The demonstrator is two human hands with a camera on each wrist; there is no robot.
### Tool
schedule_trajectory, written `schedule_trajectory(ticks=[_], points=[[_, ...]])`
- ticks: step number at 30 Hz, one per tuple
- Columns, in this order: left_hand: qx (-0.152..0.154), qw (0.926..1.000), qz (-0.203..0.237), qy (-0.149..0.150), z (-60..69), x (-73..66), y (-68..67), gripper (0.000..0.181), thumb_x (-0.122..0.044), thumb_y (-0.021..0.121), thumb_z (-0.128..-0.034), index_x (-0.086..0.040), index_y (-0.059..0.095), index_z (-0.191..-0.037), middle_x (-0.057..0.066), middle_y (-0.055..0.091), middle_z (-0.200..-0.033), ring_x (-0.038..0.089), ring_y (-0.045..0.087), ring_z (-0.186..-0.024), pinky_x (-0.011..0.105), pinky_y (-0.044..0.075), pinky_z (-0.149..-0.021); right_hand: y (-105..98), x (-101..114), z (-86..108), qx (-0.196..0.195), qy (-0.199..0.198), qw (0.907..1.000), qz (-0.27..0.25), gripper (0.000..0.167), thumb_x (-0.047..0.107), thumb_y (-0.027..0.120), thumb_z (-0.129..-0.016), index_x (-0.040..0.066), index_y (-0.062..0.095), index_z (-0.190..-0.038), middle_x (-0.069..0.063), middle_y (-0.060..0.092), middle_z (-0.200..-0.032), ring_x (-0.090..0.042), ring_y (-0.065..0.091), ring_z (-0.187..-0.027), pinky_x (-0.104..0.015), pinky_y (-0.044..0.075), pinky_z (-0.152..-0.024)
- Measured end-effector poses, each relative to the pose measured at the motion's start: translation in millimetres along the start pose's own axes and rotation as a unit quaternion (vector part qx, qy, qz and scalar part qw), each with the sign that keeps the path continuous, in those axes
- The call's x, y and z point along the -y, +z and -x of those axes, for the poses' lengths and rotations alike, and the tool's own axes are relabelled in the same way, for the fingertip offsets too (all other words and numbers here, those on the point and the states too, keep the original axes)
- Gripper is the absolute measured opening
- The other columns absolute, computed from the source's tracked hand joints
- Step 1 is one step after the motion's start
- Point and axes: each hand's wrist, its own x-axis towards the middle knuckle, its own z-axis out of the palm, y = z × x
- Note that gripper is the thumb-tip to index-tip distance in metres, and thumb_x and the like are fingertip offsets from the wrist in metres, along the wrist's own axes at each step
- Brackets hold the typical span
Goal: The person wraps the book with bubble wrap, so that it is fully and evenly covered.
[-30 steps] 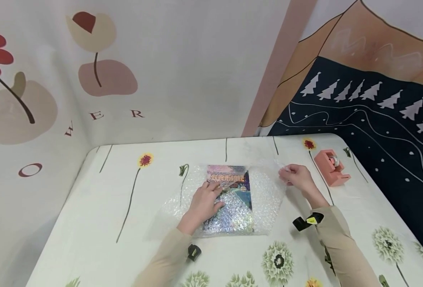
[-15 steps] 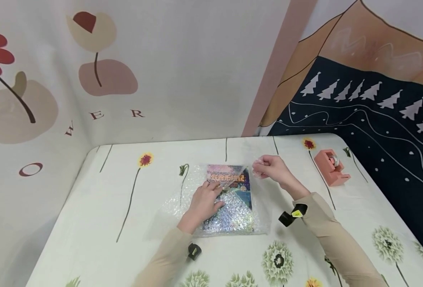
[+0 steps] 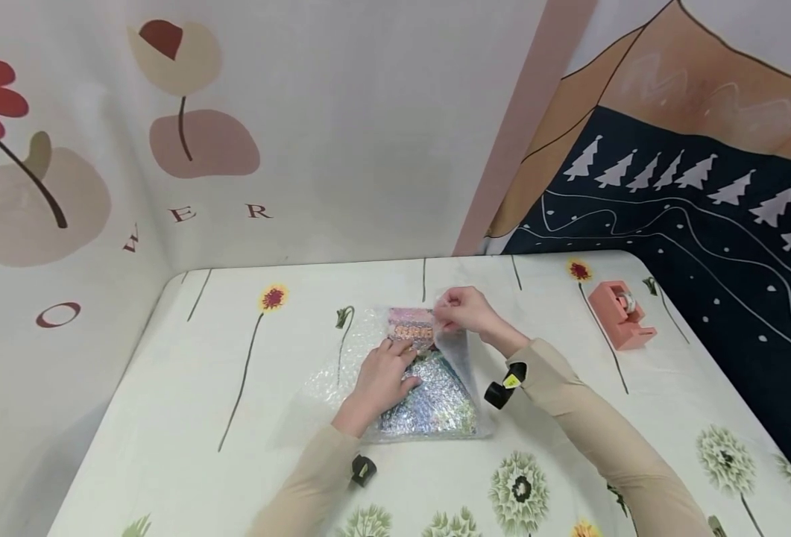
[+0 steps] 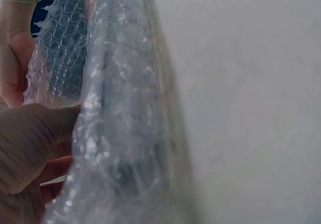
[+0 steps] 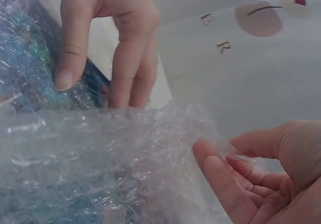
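Observation:
A colourful book lies on the table under bubble wrap, which spreads out past its left side. My left hand rests on the wrapped book with its fingers spread, pressing the wrap near the book's left side. At the book's upper right, my right hand pinches the edge of a wrap flap, which is lifted and folded partly over the cover. In the right wrist view, thumb and fingers of the right hand hold the raised bubble wrap, with the left hand beyond it.
A pink tape dispenser with a roll in it stands at the table's right side. The flower-printed tablecloth covers the table, and patterned curtains rise behind it and at the right.
My right hand has moved left from beside the book to above its upper right part, bringing the wrap flap with it across the cover. The left hand has stayed in place.

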Motion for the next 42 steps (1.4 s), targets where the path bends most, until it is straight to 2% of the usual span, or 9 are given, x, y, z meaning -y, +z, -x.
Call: schedule_trajectory(ticks=[8,12,20,26,30,33,36,39,42], points=[[-0.001,1.0,-0.001,-0.003,0.4,-0.6,-0.6,0.049,-0.036,0.072,-0.0806,-0.004,0.065,-0.117,0.011,0.056,-0.129,0.03,0.051,-0.11,0.039,0.049,-0.084,22,2,-16.9,0.018,0.012,0.9974,0.068,0.009,0.004,0.062,-0.086,-0.001,0.062,-0.078,-0.008,0.063,-0.067,-0.015,0.062,-0.057,-0.031,0.055,-0.058],[-0.002,0.9999,0.006,-0.009,1.5,-1.4,-0.3,0.05,-0.036,0.072,-0.0804,-0.004,0.063,-0.118,0.011,0.055,-0.13,0.03,0.052,-0.111,0.039,0.049,-0.085,27,0,-23.1,0.027,0.016,0.9961,0.082,0.011,0.004,0.061,-0.087,-0.001,0.066,-0.078,-0.008,0.065,-0.065,-0.014,0.061,-0.056,-0.028,0.054,-0.056],[-0.037,0.9993,0.007,-0.001,4.4,-2.1,4.4,0.057,-0.033,0.075,-0.0784,-0.005,0.051,-0.123,0.011,0.063,-0.114,0.025,0.058,-0.098,0.035,0.051,-0.078,31,-7,-33.3,0.038,0.051,0.9955,0.07,0.018,0.011,0.062,-0.088,-0.002,0.07,-0.078,-0.005,0.065,-0.061,-0.011,0.061,-0.053,-0.024,0.053,-0.055],[-0.04,0.9989,-0.01,0.022,4.6,-2.6,4.1,0.056,-0.031,0.073,-0.081,-0.015,0.052,-0.131,0.012,0.057,-0.125,0.027,0.057,-0.104,0.037,0.053,-0.075,31,-6,-37.3,0.062,0.078,0.9946,0.029,0.037,0.023,0.049,-0.098,-0.006,0.069,-0.086,-0.007,0.065,-0.066,-0.01,0.062,-0.055,-0.023,0.053,-0.054],[-0.026,0.9992,-0.023,0.021,5.2,-3.0,2.9,0.048,-0.032,0.07,-0.0833,-0.016,0.059,-0.127,0.013,0.054,-0.127,0.027,0.055,-0.105,0.036,0.052,-0.074,27,-5,-41.3,0.104,0.082,0.9908,0.024,0.035,0.016,0.044,-0.099,-0.009,0.067,-0.092,-0.007,0.064,-0.068,-0.01,0.061,-0.057,-0.021,0.053,-0.055],[-0.015,0.9996,-0.021,0.014,5.1,-3.0,3.0,0.043,-0.032,0.069,-0.0842,-0.015,0.063,-0.123,0.014,0.051,-0.128,0.027,0.053,-0.104,0.036,0.052,-0.073,23,-5,-41.6,0.139,0.06,0.9875,0.044,0.028,0.011,0.047,-0.097,-0.01,0.066,-0.099,-0.009,0.067,-0.073,-0.011,0.063,-0.062,-0.023,0.054,-0.061],[-0.001,0.9999,-0.014,0.008,4.3,-3.7,2.4,0.042,-0.032,0.068,-0.0852,-0.014,0.063,-0.122,0.015,0.044,-0.136,0.028,0.051,-0.107,0.038,0.051,-0.074,16,-10,-37.4,0.162,0.003,0.9845,0.066,0.026,0.01,0.052,-0.095,-0.009,0.064,-0.109,-0.014,0.069,-0.084,-0.016,0.067,-0.073,-0.027,0.055,-0.068],[0.018,0.9997,-0.017,0.001,3.3,-5.1,0.7,0.042,-0.033,0.066,-0.0866,-0.014,0.063,-0.123,0.014,0.034,-0.146,0.03,0.05,-0.112,0.04,0.051,-0.077,8,-17,-29.8,0.159,-0.064,0.9816,0.085,0.03,0.01,0.055,-0.094,-0.008,0.06,-0.118,-0.017,0.067,-0.099,-0.022,0.066,-0.085,-0.03,0.055,-0.072],[0.034,0.9991,-0.023,-0.004,2.6,-6.6,-1.3,0.041,-0.034,0.064,-0.0877,-0.015,0.062,-0.124,0.012,0.03,-0.15,0.03,0.049,-0.113,0.041,0.049,-0.08,-2,-24,-23.4,0.135,-0.132,0.9762,0.106,0.032,0.006,0.057,-0.092,-0.008,0.057,-0.121,-0.02,0.064,-0.108,-0.027,0.063,-0.094,-0.034,0.054,-0.075]])
